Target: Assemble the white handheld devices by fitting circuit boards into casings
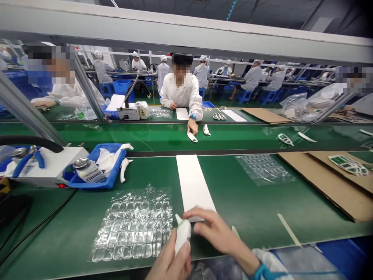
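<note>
At the table's near edge, left hand (170, 260) wrapped around a white casing (182, 234), grip pinching it upright. Right hand (214, 229) just beside, fingers curled at its tip and over the near end of a white strip (194, 182); grip loosely pressed together, contents not visible. Left of these, a blister sheet (134, 225). Toward the far left corner, a blue tray (96, 167). Risk, as a judgement: casing slipping off the near edge, held only low down.
</note>
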